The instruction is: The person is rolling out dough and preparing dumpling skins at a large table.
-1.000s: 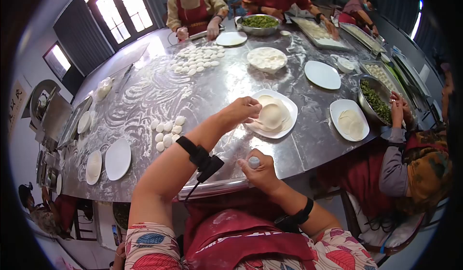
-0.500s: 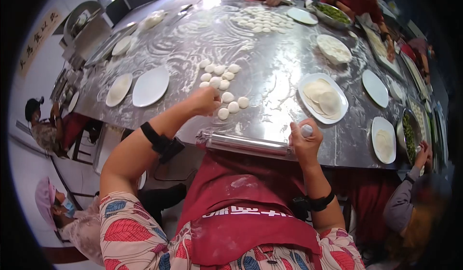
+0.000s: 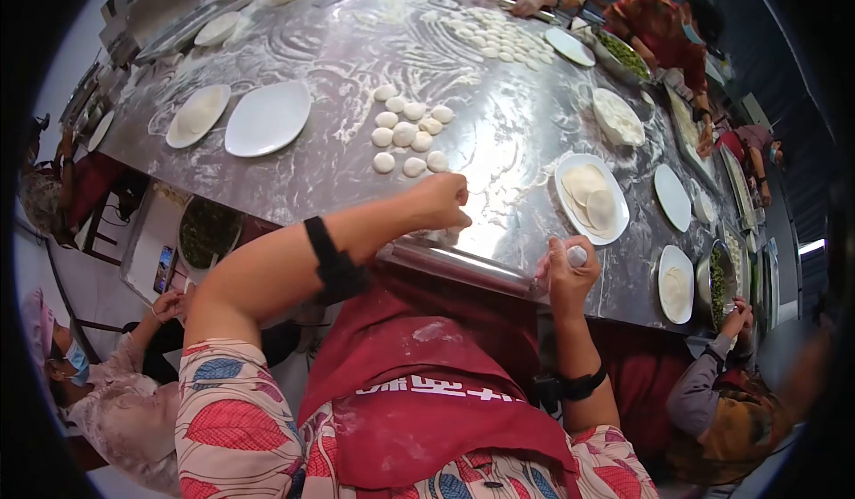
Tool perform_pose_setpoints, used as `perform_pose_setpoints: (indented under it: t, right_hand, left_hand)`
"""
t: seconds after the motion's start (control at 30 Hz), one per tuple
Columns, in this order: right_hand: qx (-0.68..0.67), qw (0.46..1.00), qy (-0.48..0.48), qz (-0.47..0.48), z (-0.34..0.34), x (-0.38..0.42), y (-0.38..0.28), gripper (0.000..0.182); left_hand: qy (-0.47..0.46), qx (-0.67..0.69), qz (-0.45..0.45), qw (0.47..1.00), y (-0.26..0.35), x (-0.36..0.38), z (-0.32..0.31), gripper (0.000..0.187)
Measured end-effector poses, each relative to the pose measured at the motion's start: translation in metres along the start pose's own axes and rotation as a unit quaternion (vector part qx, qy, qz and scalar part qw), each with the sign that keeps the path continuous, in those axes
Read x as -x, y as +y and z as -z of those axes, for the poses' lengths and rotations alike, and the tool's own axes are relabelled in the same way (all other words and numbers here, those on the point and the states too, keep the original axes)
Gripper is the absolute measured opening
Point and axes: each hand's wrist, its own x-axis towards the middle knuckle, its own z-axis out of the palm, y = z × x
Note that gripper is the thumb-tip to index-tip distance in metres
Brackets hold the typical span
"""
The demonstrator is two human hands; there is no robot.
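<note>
nearest the camera, the right hand (image 3: 565,274) is closed around the end handle of a metal rolling pin (image 3: 463,267), which lies along the table's near edge, its barrel partly hidden under the left forearm. the left hand (image 3: 443,201) is drawn into a loose fist, fingertips pinched together just above the pin; whether they hold a dough piece cannot be told. just beyond, a cluster of small dough discs (image 3: 408,134) sits on the floured steel table (image 3: 338,169), near the left hand but apart from it. to the right, a white plate (image 3: 570,216) carries stacked rolled wrappers (image 3: 595,198). farther left lie an empty plate (image 3: 267,118) and another with a wrapper (image 3: 198,113). at the far end, other people work over more discs and a bowl of green filling (image 3: 622,53).

risks, as judged: the pin rests at the very edge and is gripped at one end only, so it could roll or tip off; bare, poorly floured steel could make a disc stick and tear.
</note>
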Motion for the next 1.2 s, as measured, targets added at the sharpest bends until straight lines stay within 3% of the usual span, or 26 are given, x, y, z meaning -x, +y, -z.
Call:
perform_pose_setpoints:
  t: [0.07,0.17,0.33,0.47,0.6,0.83,1.0,1.03,1.13,1.2]
  right_hand:
    - [-0.007,0.999,-0.011,-0.033,-0.001,-0.01,-0.005,0.02]
    - [0.015,0.999,-0.025,0.023,-0.007,-0.028,-0.014,0.02]
    - [0.013,1.0,-0.007,0.01,-0.028,-0.066,-0.011,0.021]
    - [-0.003,0.999,0.021,-0.025,-0.024,-0.062,0.014,0.021]
    - [-0.045,0.999,-0.002,-0.014,-0.008,-0.028,0.01,0.02]
    - [0.019,1.0,0.001,-0.004,-0.028,-0.08,0.022,0.019]
    - [-0.002,0.998,0.017,-0.055,-0.004,-0.018,0.002,0.016]
    - [-0.035,0.999,-0.007,-0.003,-0.001,-0.009,0.006,0.016]
    - [0.017,0.999,0.027,-0.038,-0.01,-0.03,0.011,0.018]
    - [0.035,0.999,0.021,0.002,-0.025,-0.066,0.02,0.02]
  left_hand:
    - [0.0,0.101,-0.01,0.995,0.001,-0.02,-0.016,0.023]
    - [-0.007,0.021,-0.016,1.0,0.008,-0.032,-0.023,0.017]
    - [-0.018,-0.067,0.036,0.997,0.021,-0.035,-0.023,0.015]
    - [-0.035,-0.055,0.011,0.998,0.018,-0.034,-0.025,0.013]
    - [0.014,-0.001,0.035,0.999,0.01,-0.015,-0.026,0.011]
    - [-0.019,-0.042,-0.016,0.999,0.022,-0.035,-0.029,0.012]
    - [-0.062,-0.076,-0.01,0.995,0.014,-0.025,-0.025,0.011]
    - [-0.058,-0.028,0.009,0.998,0.012,-0.021,-0.02,0.01]
    - [-0.105,0.076,0.068,0.989,0.013,-0.012,-0.014,0.009]
    - [-0.051,-0.01,0.026,0.998,0.018,-0.019,-0.017,0.01]
